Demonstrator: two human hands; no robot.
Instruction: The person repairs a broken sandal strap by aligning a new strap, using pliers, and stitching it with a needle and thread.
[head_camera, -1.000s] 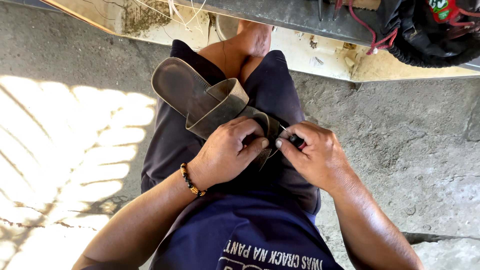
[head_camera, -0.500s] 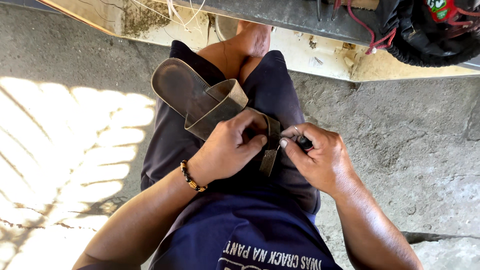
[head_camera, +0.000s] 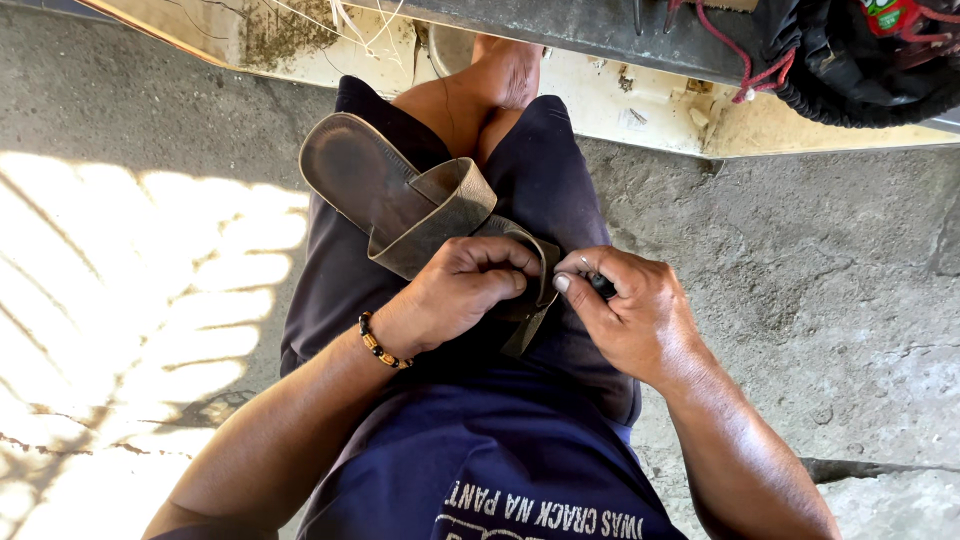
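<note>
The sandal (head_camera: 400, 195) lies across the person's lap, sole toward the camera, toe end pointing up and to the left. The left hand (head_camera: 455, 295) clamps the strap (head_camera: 440, 215) near the heel end, its fingers curled tight around the folded band where it loops over the sole. The right hand (head_camera: 625, 315) sits just beside it, thumb and forefinger pressed together on a small dark tool (head_camera: 600, 285), most of which is hidden in the grip; its tip meets the strap next to the left thumb.

The main risk is a slip. The tool's working end is touching or nearly touching the left fingertips, so if it skids off the strap under push, it is likely to jab that thumb. The strap looks stiff and springy; if the left grip eases, the fold may snap open and pull away from the tool. The sandal rests only on the thighs, with nothing firm beneath, so hard pressure could tip it off onto the concrete floor (head_camera: 800, 250). Strong glare at the left may also hide fine detail.
</note>
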